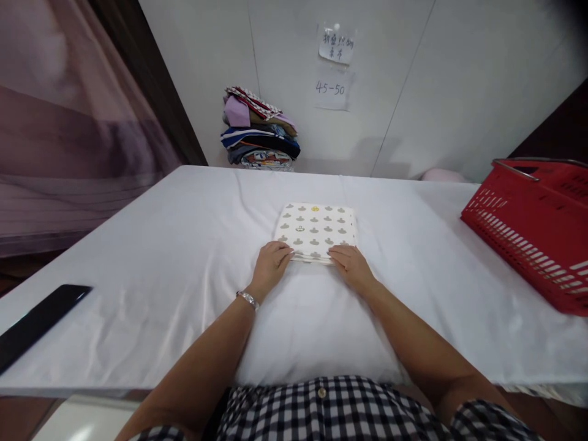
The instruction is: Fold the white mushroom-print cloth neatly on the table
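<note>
Both hands, left hand and right hand, pressed flat, grip open, on a folded cloth atop the table.

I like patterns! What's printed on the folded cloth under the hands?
The folded cloth is cream with rows of small grey shapes and one yellow one, seen in the head view.

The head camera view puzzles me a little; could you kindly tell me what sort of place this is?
Probably a cloth-folding workstation indoors: a table under a white sheet, a stack of folded clothes against the wall, a red basket, and both hands at a folded patterned cloth.
</note>
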A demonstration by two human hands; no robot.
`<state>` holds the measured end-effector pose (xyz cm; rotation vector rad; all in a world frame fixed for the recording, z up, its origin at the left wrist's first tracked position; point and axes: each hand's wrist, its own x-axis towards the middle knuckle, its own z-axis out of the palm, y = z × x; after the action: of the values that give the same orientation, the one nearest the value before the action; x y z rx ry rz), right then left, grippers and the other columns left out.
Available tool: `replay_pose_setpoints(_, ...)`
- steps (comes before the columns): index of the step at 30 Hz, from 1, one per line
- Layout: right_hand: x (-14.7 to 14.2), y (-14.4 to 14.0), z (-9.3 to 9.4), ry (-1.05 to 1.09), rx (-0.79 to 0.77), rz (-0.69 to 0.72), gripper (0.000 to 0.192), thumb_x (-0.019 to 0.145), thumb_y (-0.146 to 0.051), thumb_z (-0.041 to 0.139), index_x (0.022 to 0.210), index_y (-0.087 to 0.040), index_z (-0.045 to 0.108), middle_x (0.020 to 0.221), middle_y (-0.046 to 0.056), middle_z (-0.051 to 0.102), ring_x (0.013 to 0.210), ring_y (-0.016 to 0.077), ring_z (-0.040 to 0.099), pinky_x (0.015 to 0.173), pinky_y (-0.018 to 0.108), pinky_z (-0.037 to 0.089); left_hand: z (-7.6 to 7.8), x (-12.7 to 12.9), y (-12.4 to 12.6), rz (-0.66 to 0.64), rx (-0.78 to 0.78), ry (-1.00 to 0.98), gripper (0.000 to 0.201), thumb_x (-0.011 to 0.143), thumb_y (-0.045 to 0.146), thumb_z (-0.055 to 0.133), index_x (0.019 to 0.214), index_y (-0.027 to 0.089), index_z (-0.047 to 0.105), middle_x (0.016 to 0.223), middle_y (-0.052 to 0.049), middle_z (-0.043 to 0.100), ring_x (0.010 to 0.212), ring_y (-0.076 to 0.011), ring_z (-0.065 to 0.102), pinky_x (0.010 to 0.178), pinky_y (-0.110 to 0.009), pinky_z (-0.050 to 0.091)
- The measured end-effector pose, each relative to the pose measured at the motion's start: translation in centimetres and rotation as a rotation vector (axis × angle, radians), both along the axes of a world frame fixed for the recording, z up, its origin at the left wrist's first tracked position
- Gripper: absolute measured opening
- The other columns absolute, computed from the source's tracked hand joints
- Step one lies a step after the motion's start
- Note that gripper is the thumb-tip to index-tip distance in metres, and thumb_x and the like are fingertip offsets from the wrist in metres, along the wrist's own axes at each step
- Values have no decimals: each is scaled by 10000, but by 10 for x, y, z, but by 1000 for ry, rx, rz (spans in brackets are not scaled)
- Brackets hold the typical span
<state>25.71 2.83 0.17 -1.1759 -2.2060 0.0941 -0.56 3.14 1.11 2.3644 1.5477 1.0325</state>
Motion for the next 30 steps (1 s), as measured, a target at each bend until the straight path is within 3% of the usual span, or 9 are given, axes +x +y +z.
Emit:
replay_pose_setpoints(5,5,-3,0,-11,33,79,265,933,-300,472,1129,-223,635,1175,67,645,1110,223,560,959,425,429,-3,-3,-1,-64,39,-16,190,841,323,578,985,247,675,990,-33,647,986,-199,552,900,-372,432)
replay_pose_setpoints(12,1,0,-5,17,85,9,250,950,-263,441,1076,-238,655,1102,48,677,1058,201,592,945,408,443,-4,-1,2,-57,40,26,180,867,269,536,958,253,690,959,-28,653,955,-193,553,880,-378,425)
replay_pose_setpoints(19,5,-3,-3,-79,69,60,301,933,-336,476,1181,-223,604,1230,74,613,1151,227,536,982,435,416,-5,-1,0,-68,56,19,205,844,332,583,1001,240,677,1014,-39,649,1009,-209,550,903,-381,419)
replay_pose_setpoints(30,-4,4,-12,17,186,-73,270,955,-266,422,1056,-225,669,1069,60,693,1015,195,621,904,383,469,-5,3,4,-6,53,51,198,887,300,508,924,237,692,962,-36,665,954,-201,562,862,-384,430)
